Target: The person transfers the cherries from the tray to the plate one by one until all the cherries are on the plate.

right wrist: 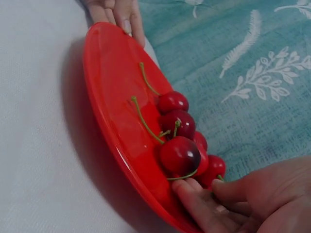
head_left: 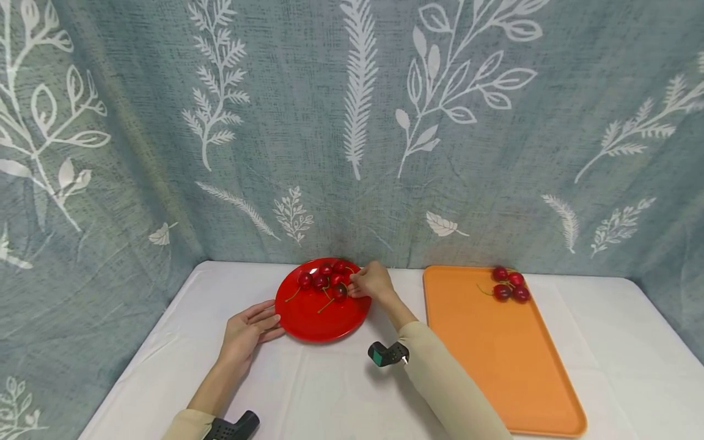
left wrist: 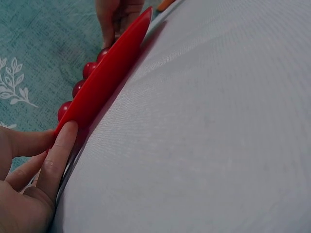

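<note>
Several dark red cherries (head_left: 320, 281) with green stems lie bunched on the far part of a round red plate (head_left: 324, 321). My left hand (head_left: 250, 330) holds the plate's left rim. In the left wrist view, one finger (left wrist: 60, 150) lies against the outside of the rim. At the plate's right edge, my right hand (head_left: 371, 282) has its bent fingers beside the nearest cherry (right wrist: 180, 155). One fingertip (right wrist: 183, 187) is at the underside of that cherry, and the thumb is near another cherry's stem. Whether anything is pinched there is hidden.
To the right lies an orange tray (head_left: 495, 366) with several more cherries (head_left: 502, 292) in its far right corner. Both rest on a white tablecloth (head_left: 330, 391). A green leaf-patterned curtain (head_left: 308, 122) hangs behind and on both sides.
</note>
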Action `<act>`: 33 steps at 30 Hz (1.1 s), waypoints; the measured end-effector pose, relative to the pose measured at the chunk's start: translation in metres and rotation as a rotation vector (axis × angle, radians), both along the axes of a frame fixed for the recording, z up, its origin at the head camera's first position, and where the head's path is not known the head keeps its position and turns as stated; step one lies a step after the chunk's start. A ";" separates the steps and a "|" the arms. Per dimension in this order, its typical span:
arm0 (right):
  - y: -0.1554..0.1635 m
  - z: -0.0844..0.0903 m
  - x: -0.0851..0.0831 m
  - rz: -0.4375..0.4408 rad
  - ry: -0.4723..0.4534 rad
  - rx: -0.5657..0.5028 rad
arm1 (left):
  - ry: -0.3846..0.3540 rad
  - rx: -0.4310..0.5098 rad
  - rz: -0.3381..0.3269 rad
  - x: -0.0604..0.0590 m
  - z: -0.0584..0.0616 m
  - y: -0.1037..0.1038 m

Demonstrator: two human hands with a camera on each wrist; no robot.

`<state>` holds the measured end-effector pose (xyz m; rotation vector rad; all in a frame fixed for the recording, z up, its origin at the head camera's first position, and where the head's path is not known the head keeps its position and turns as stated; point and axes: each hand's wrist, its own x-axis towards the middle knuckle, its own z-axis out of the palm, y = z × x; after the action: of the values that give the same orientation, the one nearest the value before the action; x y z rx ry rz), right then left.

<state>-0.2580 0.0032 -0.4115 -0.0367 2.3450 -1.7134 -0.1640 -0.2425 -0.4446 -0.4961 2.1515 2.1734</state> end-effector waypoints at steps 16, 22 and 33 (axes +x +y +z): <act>0.002 0.000 0.010 -0.031 0.055 0.020 | -0.001 -0.005 -0.016 0.002 0.000 -0.003; 0.015 0.006 0.015 -0.133 0.168 -0.009 | -0.002 -0.010 -0.022 0.001 0.000 -0.003; 0.070 0.008 0.008 -0.231 0.128 -0.138 | -0.029 -0.002 0.001 0.000 0.002 -0.002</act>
<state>-0.2502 0.0729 -0.4036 0.1078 2.3965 -2.0367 -0.1639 -0.2449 -0.4430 -0.5259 2.1388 2.1511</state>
